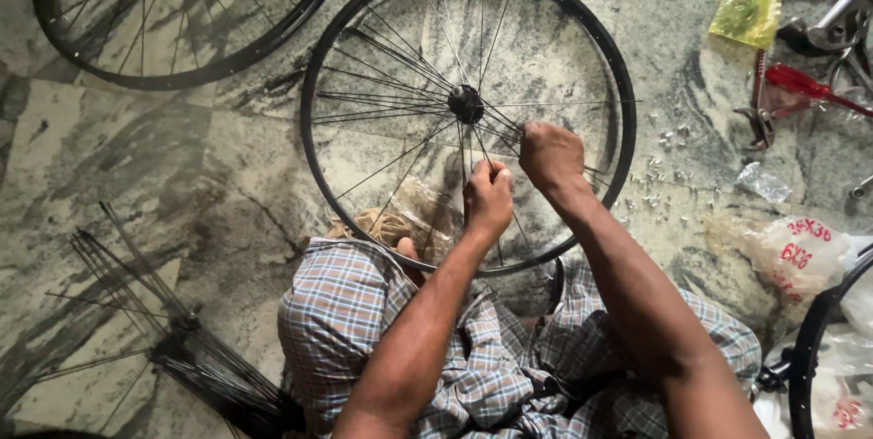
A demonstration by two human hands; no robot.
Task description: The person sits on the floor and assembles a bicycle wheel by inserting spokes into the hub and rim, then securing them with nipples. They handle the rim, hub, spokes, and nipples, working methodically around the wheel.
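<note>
Marble floor point(182, 175) carries wheel point(468, 112), nipples point(659, 180), pliers point(759, 107).

Soft, even daylight, faint spoke shadows on the stone floor point(227, 175), sharp focus throughout.

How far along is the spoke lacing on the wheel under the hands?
Done: many spokes already run from hub to black rim, mostly on its left. In hand: left hand and right hand grip spokes below the hub. Left: the upper right stays sparse; loose nipples lie beside it.
</note>
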